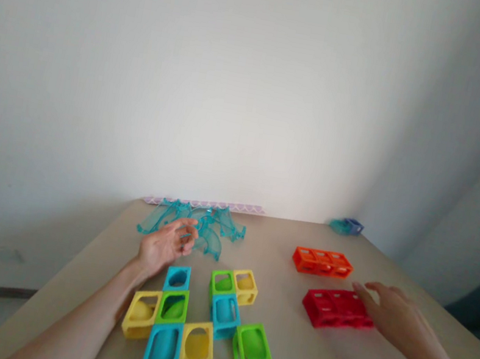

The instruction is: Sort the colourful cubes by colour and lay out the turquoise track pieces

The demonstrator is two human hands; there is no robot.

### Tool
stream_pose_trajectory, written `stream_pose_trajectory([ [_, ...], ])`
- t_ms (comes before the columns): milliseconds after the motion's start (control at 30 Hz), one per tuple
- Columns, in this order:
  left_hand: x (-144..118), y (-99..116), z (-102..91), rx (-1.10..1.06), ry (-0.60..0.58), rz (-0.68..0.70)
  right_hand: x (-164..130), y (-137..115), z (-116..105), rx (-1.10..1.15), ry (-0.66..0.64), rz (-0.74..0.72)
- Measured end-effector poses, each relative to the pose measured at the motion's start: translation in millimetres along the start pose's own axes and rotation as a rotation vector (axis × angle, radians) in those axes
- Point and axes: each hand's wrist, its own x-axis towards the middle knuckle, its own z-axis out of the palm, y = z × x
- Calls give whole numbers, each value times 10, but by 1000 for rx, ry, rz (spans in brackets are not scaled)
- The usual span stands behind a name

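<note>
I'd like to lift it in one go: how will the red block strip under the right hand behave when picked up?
The red block strip looks like rigid hollow plastic, so probably stiff and light. It lies flat, so it is unlikely to roll. The right hand rests at its end.

We see our left forearm rise from the lower left of the frame toward the centre, ending in our left hand (166, 245), palm turned up and inward, fingers loosely curled with the tips close together. Our right arm enters from the lower right corner, and our right hand (393, 312) lies flat, palm down, fingers stretched leftward and slightly spread.
</note>
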Motion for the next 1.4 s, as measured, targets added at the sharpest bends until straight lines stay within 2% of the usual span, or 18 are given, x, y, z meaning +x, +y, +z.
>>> stream_pose_trajectory([
  [67, -6, 1, 10, 0, -9, -1, -44, -195, 30, -86, 175, -191],
  [133, -15, 4, 29, -3, -16, -4, -87, -407, 91, -96, 192, -373],
  [167, -19, 8, 39, -2, -17, -5, -96, -494, 129, -108, 149, -422],
  [267, -29, 15, 59, 8, -14, 2, -58, -606, 251, -157, 26, -380],
  [400, -25, 2, 40, 9, -18, 5, 54, -518, 337, -212, -30, -358],
  [667, -43, 3, 35, 35, -44, -25, 123, -538, 213, -202, -111, -402],
  [800, -55, 22, 57, 32, -44, -32, 107, -438, 188, -181, -144, -409],
  [867, -47, 18, 57, 37, -55, -36, 83, -374, 203, -193, -144, -383],
  [1000, -22, -3, 51, 48, -67, -26, 41, -339, 222, -205, -63, -338],
  [1133, -19, -15, 51, 51, -77, -38, 59, -410, 203, -184, -109, -306],
  [1400, -26, -16, 43, 56, -53, -26, 161, -488, 198, -187, -112, -360],
])
